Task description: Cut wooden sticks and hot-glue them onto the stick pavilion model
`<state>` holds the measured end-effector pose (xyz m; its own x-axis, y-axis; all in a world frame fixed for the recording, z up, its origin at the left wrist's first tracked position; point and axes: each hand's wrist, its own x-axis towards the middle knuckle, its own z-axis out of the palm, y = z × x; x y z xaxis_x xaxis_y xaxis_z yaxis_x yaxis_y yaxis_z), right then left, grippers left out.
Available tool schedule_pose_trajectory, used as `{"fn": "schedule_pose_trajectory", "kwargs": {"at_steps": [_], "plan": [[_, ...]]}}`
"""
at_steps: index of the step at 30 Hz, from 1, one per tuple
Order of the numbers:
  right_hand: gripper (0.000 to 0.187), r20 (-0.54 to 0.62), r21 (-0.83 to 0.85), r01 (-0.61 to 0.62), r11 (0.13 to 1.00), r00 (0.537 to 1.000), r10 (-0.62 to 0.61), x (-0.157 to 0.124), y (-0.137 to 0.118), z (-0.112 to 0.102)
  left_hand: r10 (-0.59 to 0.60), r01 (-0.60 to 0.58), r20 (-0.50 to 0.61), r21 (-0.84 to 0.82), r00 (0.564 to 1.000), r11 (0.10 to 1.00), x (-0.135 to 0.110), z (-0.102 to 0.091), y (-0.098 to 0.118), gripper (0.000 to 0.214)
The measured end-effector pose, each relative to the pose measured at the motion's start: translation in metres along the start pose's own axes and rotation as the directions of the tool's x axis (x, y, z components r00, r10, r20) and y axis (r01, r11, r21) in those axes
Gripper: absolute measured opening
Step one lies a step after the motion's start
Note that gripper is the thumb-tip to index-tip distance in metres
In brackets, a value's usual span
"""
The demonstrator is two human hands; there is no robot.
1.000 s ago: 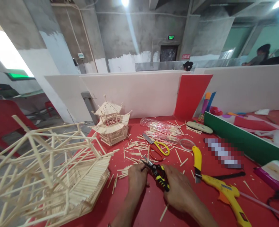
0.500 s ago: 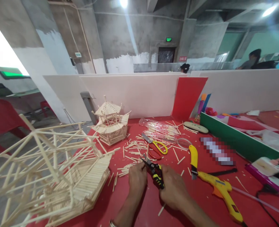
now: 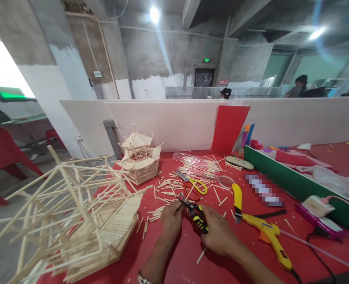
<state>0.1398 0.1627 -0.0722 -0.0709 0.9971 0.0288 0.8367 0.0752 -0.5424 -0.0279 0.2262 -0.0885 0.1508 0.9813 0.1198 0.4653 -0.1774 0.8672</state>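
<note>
My right hand (image 3: 217, 232) is closed round the black-and-yellow handles of a pair of snips (image 3: 194, 212), blades pointing up-left. My left hand (image 3: 171, 219) sits right beside the blades, fingers pinched on a thin wooden stick (image 3: 188, 194) that slants up from the jaws. Both hands rest low over the red table (image 3: 189, 256), near its front. Cut stick pieces (image 3: 165, 187) lie scattered just beyond them.
A large stick-built roof frame (image 3: 70, 221) fills the left. A small stick pavilion (image 3: 139, 157) stands behind. Orange-yellow scissors (image 3: 194, 184), a yellow knife (image 3: 237, 196), a yellow glue gun (image 3: 269, 236), a bag of sticks (image 3: 198, 162) and a green board (image 3: 284, 179) lie to the right. People sit beyond the white partition.
The view has tilted and shifted slightly; both hands stay together on the snips and stick, with little movement between them.
</note>
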Motion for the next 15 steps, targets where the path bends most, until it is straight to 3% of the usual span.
{"fn": "schedule_pose_trajectory", "kwargs": {"at_steps": [7,11,15], "plan": [[0.072,0.021,0.034,0.051,0.998,0.998,-0.052,-0.001,0.007,-0.006,0.127,-0.107,0.173,-0.121,0.977,0.987,0.007,-0.017,-0.002,0.02],[0.058,0.011,0.055,0.093,0.994,0.996,-0.093,-0.005,0.005,-0.007,0.145,-0.101,0.211,-0.207,0.967,0.973,0.008,-0.022,-0.001,0.021],[0.048,0.031,0.032,0.007,0.999,1.0,-0.007,-0.004,0.001,-0.009,0.108,-0.043,0.208,-0.295,0.972,0.955,0.007,-0.017,0.001,0.025]]}}
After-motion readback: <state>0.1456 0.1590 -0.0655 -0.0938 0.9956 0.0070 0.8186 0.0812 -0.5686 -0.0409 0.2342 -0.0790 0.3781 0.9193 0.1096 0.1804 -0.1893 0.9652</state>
